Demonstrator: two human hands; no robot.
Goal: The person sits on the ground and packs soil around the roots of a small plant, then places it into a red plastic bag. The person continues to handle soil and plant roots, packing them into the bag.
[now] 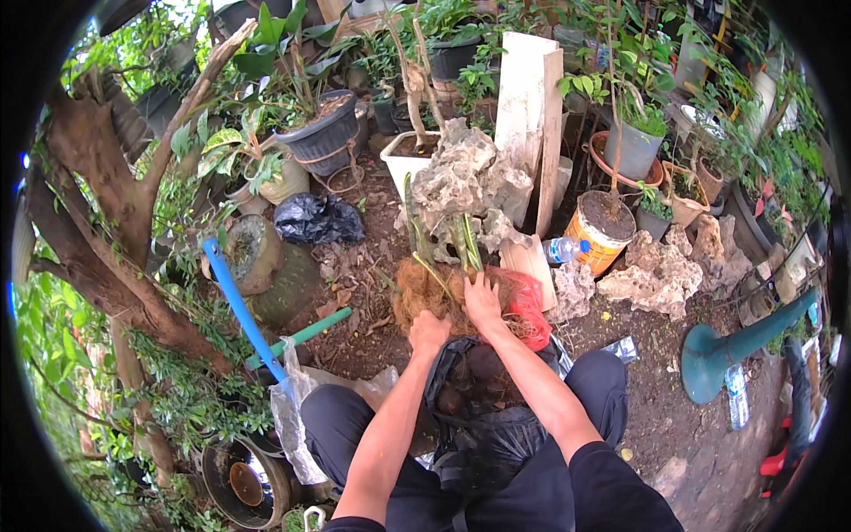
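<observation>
A mass of brown coconut fibre [415,292] lies on the soil before me, with upright green snake-plant leaves [469,243] standing in and behind it. My left hand [430,331] is closed on the fibre's near edge. Further right, my right hand [482,300] rests on the fibre at the foot of the leaves, its fingers somewhat spread; whether it grips anything is hidden. Beside it is a red plastic bag [528,312]. Between my knees stands an opened black plastic bag [488,425] holding dark, rounded lumps like coconut husks [485,364].
Pitted rocks [459,176] and boards [522,100] rise behind the fibre. On the left are a blue strip [239,302], a green tube [299,338] and a tree trunk [113,166]. To the right stand an orange bucket [602,233], more rocks [651,272] and a green pipe [731,346].
</observation>
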